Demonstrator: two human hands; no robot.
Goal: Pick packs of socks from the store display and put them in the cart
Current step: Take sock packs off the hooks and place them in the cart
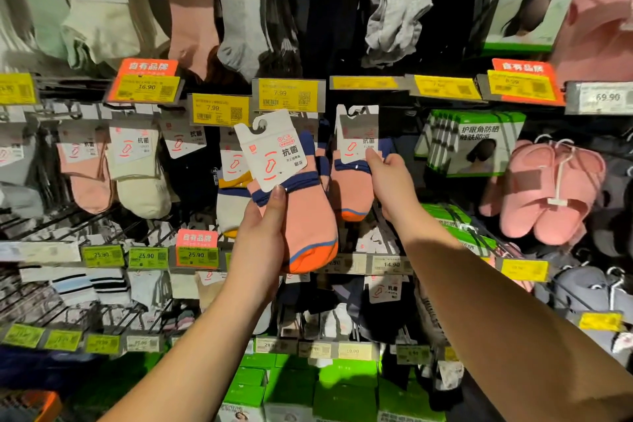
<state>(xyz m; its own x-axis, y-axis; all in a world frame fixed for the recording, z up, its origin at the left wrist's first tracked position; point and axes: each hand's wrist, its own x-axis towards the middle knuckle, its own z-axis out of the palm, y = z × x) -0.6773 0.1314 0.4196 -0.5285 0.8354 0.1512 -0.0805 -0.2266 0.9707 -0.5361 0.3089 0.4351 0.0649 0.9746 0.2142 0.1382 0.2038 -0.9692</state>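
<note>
My left hand [263, 233] grips a pack of salmon-pink socks [306, 216] with navy bands, an orange toe and a white card label; the pack is off its hook and tilted in front of the display. A second, matching pack [352, 181] still hangs on its hook just to the right. My right hand [392, 181] pinches that pack at the lower edge of its card, thumb on the front. No cart is in view.
Sock packs hang on hooks in rows across the display wall [137, 164]. Yellow price tags [287, 94] line the rails. Pink slippers [548, 192] hang at the right, green boxes [342, 387] are stacked below, and an orange basket corner [44, 404] shows at bottom left.
</note>
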